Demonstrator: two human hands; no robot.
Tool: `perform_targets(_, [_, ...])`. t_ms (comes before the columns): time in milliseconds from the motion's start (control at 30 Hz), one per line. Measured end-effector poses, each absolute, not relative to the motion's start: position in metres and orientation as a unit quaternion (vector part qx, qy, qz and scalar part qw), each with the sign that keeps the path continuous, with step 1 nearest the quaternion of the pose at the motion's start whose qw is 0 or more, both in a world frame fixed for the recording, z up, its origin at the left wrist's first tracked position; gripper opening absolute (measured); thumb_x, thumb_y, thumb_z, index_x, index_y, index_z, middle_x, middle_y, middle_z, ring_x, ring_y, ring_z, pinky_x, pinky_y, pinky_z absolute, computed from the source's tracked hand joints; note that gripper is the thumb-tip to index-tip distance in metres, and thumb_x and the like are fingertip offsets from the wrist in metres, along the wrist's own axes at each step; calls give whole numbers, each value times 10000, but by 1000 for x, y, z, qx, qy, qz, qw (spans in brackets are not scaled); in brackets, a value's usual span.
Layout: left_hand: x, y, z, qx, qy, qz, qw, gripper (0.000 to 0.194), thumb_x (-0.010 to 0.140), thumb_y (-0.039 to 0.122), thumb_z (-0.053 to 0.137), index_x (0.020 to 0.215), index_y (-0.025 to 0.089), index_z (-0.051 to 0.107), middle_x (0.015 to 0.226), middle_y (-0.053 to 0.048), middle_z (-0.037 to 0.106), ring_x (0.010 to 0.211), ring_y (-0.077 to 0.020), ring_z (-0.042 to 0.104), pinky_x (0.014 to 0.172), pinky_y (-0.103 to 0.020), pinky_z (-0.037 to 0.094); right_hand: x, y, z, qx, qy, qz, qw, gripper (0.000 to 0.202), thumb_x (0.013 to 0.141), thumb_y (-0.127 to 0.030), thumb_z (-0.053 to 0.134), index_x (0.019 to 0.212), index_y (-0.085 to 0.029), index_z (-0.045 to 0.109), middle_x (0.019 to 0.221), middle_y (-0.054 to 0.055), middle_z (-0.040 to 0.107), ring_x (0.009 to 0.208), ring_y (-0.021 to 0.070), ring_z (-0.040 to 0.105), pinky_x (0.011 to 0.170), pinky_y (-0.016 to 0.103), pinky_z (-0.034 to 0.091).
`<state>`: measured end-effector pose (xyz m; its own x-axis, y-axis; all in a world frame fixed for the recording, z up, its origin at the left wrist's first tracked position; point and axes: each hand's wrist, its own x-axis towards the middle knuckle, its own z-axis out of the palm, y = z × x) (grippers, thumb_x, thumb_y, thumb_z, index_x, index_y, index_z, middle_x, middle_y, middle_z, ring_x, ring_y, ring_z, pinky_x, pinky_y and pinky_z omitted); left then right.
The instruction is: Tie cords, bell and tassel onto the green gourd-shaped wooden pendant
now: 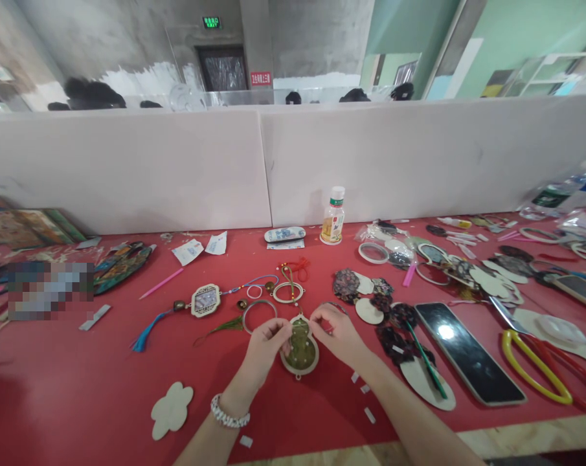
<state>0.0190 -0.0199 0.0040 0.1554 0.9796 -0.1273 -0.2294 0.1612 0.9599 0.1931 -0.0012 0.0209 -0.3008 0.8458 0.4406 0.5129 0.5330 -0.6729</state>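
A gourd-shaped piece [300, 353] with a pale rim and green, white-dotted middle lies on the red table [103, 369]. My left hand [268, 343] is at its upper left edge, thumb and fingers pinched together. At its upper right edge my right hand [338, 330] is also pinched, the fingertips close to the rim. Whatever sits between the fingertips of either hand is too small to make out. Just above the piece are a pale ring [287, 292] and a red knotted cord [297, 264]. A metal hoop [259, 316] lies to the left.
A phone [470, 353], scissors with yellow and red handles [535, 366] and dark fabric pieces [404, 343] lie right. A small bottle [333, 217] stands behind. Left are an octagonal pendant [206, 301], a pink pen [161, 283] and a cloud-shaped piece [172, 410]. A white partition [127, 171] runs behind.
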Motion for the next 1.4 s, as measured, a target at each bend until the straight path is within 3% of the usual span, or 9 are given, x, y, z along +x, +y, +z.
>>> perform_targets(133, [15,-16,4,344,415,543,644,200,700,331,618,708,145,545,425,83,412,404,-52,392,457,-181,338,198,4,17,-467,-791,141,369,86,765,-169,485,696,-186,533,691,28,571,713,163,497,704,301,376])
perform_targets(267, [13,-15,4,336,408,549,648,213,692,341,622,726,145,546,430,77,443,419,-60,421,462,-183,345,203,2,21,-479,-820,102,296,88,673,-142,545,728,-208,565,815,20,578,854,191,457,798,353,305])
perform_targets(533, [13,-16,8,359,425,555,619,234,676,368,626,728,163,528,420,84,450,345,-50,364,379,-178,309,201,-1,17,-484,-837,84,240,50,620,-183,598,620,-200,552,887,13,549,914,211,396,835,405,236])
perform_targets(867, [15,-17,15,349,417,547,637,270,670,386,627,691,155,489,534,57,551,319,-28,402,340,-162,297,202,2,16,-472,-830,107,278,100,643,-125,567,580,-195,533,828,-2,575,860,180,435,800,362,265])
perform_targets(1000, [15,-19,17,348,416,511,667,287,695,412,595,736,166,453,500,42,588,239,-26,360,269,-147,212,200,4,14,-500,-801,106,312,84,677,-178,575,602,-196,542,858,6,588,863,185,448,779,359,273])
perform_targets(1167, [18,-22,16,341,403,435,729,304,693,422,592,729,175,419,666,-5,658,208,-5,348,237,-138,156,198,3,15,-524,-768,122,348,74,699,-207,564,626,-205,565,871,20,592,887,199,455,766,358,291])
perform_targets(1300, [21,-23,10,329,399,409,752,300,685,422,598,754,178,439,719,8,643,216,-4,377,234,-141,173,193,-2,21,-493,-780,145,358,81,707,-198,560,626,-204,556,859,16,593,882,188,466,795,360,298])
perform_targets(1400, [21,-21,4,322,396,434,743,292,679,409,611,739,168,458,610,45,590,226,-13,387,242,-145,180,188,-8,25,-461,-799,157,353,66,696,-171,561,639,-204,553,860,17,584,873,186,464,788,357,309])
